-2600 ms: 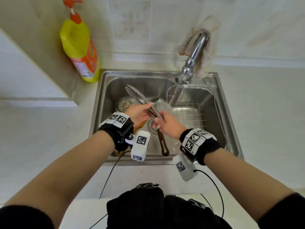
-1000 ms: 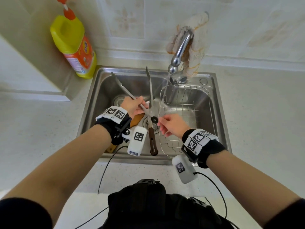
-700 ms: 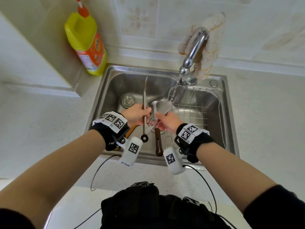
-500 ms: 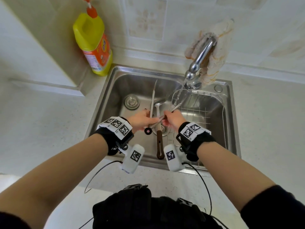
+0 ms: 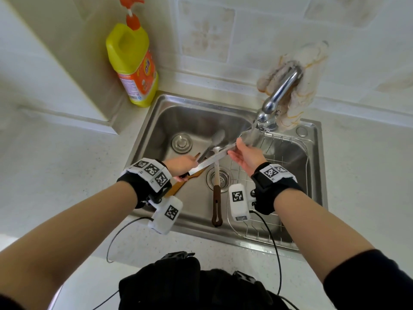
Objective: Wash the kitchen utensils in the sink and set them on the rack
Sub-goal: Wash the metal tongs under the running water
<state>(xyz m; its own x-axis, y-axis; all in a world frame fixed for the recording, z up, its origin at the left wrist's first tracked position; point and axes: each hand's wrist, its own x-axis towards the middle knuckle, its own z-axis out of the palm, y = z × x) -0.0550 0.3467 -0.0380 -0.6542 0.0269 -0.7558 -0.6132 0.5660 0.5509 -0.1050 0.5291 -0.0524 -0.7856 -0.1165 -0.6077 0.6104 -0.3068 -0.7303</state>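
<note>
**Kitchen sink (image 5: 143, 139): tongs (image 5: 210, 161) swung under the running tap (image 5: 279, 90)**

Pale countertop and tiled wall frame the steel basin in the head view, with a yellow detergent bottle (image 5: 131, 63) at the back left corner and a cloth (image 5: 306, 63) draped over the tap. Half a second ago the hands sat close together over the strainer and the tongs' arms pointed toward the back wall. Now the tongs lie across the basin, spread open. One arm reaches right into the water stream (image 5: 252, 133); the other points at the back of the basin.

The left hand (image 5: 182, 164) grips the hinge end, fingers curled round it. The right hand (image 5: 245, 156) has slid out to the tip of the wetted arm, palm up, fingers fairly straight, thumb against the metal. Whether it truly pinches, I cannot tell.

By my reading this is the rinse of the tongs, midway through washing. They are not yet on the wire rack (image 5: 279, 175), which sits in the basin's right half just beneath the right hand. A brown-handled ladle (image 5: 215, 198) and a wooden spatula (image 5: 178, 186) lie on the basin floor, seemingly waiting their turn.
</note>
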